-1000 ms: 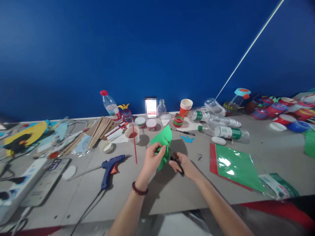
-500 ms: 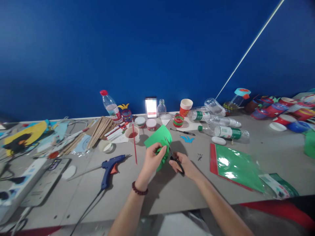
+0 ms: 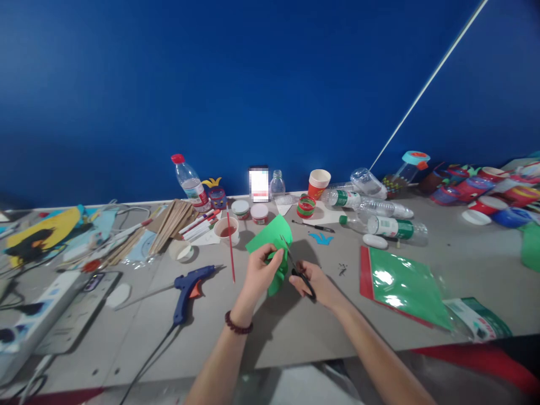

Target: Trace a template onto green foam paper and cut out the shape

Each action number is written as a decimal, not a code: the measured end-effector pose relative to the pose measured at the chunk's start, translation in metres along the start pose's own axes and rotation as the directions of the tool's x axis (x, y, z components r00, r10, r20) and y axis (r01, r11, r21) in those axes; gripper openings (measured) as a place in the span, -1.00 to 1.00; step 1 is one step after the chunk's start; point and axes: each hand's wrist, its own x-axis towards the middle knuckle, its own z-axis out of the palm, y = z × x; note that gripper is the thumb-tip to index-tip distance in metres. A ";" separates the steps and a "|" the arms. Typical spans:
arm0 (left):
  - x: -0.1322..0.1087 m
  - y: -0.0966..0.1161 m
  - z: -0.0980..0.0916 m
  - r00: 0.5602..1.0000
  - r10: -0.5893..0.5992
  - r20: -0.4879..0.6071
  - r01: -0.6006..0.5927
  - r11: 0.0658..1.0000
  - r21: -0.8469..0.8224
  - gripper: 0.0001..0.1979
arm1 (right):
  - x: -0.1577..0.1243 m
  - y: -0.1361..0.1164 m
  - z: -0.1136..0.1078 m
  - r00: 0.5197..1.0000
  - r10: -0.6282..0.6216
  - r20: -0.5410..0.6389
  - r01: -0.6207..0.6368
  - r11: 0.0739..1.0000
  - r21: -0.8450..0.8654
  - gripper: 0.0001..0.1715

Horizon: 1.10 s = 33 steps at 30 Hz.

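A bright green sheet [image 3: 270, 233], paper or thin foam, is pinched in my left hand [image 3: 261, 269], and a partly cut piece of it hangs below my fingers. My right hand [image 3: 314, 284] grips black-handled scissors [image 3: 302, 278] by the loops. Their blades point up and left, against the sheet's right edge close to my left fingertips. Just right of the blades, a blue crown-shaped cutout [image 3: 321, 239] lies on the table, with a black pen [image 3: 314, 226] behind it.
A blue glue gun [image 3: 189, 289] lies to the left, its cord running to the front edge. Behind my hands stand a paper cup [image 3: 226, 230], small jars and a phone [image 3: 259, 184]. Plastic bottles [image 3: 390, 227] and a packet of green sheets [image 3: 407, 284] lie on the right.
The green sheet and my left hand have shifted slightly left. The scissors stay at the sheet's edge, almost unmoved.
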 end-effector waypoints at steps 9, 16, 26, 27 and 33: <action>-0.001 0.002 0.001 0.999 -0.006 0.049 0.007 1.000 -0.008 -0.64 | 0.001 0.003 -0.001 1.000 -0.029 0.008 0.029 1.000 -0.009 -0.47; -0.001 0.003 0.000 0.999 0.001 0.034 -0.001 1.000 0.003 -0.66 | 0.001 0.000 -0.001 1.000 -0.019 0.016 0.019 1.000 0.022 -0.46; 0.001 0.004 0.001 0.995 -0.095 -0.040 0.091 0.992 -0.087 -0.73 | 0.000 0.000 -0.001 1.000 -0.016 -0.018 0.016 1.000 -0.007 -0.45; 0.001 0.004 0.001 0.994 -0.093 -0.052 0.088 0.992 -0.090 -0.73 | 0.000 0.000 -0.001 1.000 -0.017 -0.020 0.016 1.000 -0.012 -0.46; 0.001 0.001 0.002 0.989 -0.118 -0.085 0.104 0.983 -0.154 -0.75 | 0.000 -0.002 0.000 1.000 -0.006 -0.001 0.006 0.999 0.039 -0.44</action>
